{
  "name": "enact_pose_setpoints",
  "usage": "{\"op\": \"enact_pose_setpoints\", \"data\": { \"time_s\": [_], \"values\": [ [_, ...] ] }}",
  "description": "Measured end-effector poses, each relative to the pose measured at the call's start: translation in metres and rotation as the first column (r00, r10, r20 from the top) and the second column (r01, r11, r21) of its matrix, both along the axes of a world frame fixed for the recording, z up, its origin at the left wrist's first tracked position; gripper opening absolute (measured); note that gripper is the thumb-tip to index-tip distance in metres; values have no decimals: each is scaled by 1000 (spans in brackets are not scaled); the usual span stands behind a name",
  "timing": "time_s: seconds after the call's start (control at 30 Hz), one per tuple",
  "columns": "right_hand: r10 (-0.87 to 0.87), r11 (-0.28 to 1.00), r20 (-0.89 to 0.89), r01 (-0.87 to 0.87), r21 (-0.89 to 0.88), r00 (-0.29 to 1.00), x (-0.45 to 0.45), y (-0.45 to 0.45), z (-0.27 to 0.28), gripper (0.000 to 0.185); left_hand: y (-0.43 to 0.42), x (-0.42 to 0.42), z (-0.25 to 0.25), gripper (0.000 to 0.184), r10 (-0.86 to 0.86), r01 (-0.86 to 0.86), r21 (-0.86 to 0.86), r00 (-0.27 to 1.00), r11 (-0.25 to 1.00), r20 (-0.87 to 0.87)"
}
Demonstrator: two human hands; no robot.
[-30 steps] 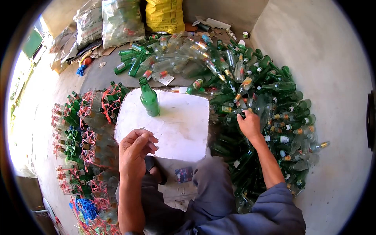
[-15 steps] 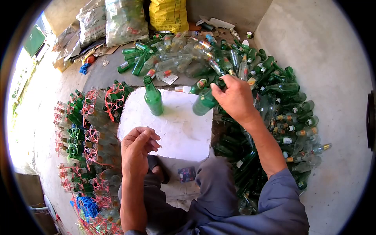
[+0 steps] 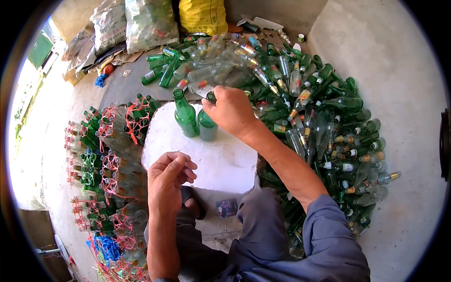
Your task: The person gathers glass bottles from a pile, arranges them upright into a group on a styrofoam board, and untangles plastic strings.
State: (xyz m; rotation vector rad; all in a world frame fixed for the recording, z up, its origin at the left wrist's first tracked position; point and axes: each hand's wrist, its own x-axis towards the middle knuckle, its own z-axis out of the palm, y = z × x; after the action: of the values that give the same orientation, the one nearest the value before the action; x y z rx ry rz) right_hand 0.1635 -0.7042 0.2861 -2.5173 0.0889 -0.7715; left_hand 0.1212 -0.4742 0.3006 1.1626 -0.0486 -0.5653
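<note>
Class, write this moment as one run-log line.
right hand: gripping green bottle by neck | left hand: empty, fingers curled | white board: second green bottle upright beside it

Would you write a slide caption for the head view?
Right hand holding a green bottle by its neck beside another bottle on a white board, loose bottles heaped nearby.

A yellow sack (image 3: 203,18) stands beside a clear bag (image 3: 151,26) of bottles.
</note>
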Motion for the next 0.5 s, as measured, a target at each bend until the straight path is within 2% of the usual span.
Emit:
{"op": "enact_pose_setpoints", "data": {
  "time_s": [0.03,0.13,0.23,0.5],
  "values": [
    [3,1000,39,-4,7,999,2,2,0,32,0,0,0,17,0,0,-4,1000,1000,2],
    [8,1000,2,-8,21,1000,4,7,2,31,0,-1,-1,16,-2,2,-14,1000,1000,1],
    [84,996,24,-84,-5,996,10,6,-3,31,1,-1,-2,16,-14,13,-22,1000,1000,-5],
    [57,998,31,-58,17,998,8,5,-4,29,-1,-1,-2,15,-41,40,-18,999,999,-13]
  ]
}}
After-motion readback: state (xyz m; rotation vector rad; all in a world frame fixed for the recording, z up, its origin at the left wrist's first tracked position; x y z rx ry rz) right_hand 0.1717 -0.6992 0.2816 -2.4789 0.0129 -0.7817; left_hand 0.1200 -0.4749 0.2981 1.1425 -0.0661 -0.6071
